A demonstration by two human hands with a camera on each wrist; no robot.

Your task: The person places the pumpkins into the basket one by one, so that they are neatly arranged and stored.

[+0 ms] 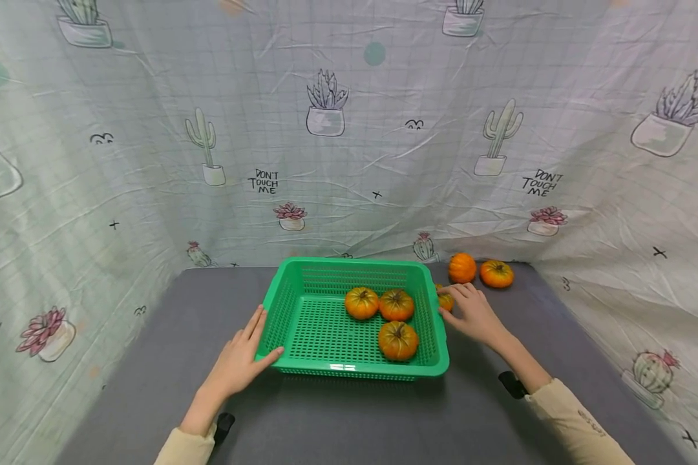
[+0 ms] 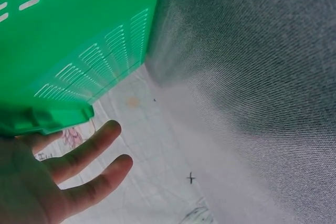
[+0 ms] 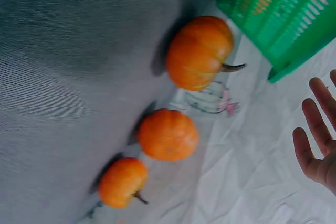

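A green plastic basket point(image 1: 326, 369) with slotted walls sits on the grey table, three small orange pumpkins point(image 1: 398, 341) in its right half. My left hand point(image 1: 238, 361) touches the basket's left rim, fingers extended and thumb at the near left corner. In the left wrist view, two straight fingers point(image 2: 92, 153) show below the green wall. At the right rim is my right hand point(image 1: 474, 313), fingers loosely extended, partly covering another pumpkin point(image 1: 445, 301) outside the basket. The right wrist view shows those fingers point(image 3: 317, 121) apart from that pumpkin point(image 3: 199, 53).
Two more pumpkins, one rounder point(image 1: 462, 267) and one flatter point(image 1: 497, 274), lie at the table's back right. A pale cloth point(image 1: 372, 161) printed with potted cacti hangs behind the table and along both sides. The grey tabletop point(image 1: 349, 426) extends in front of the basket.
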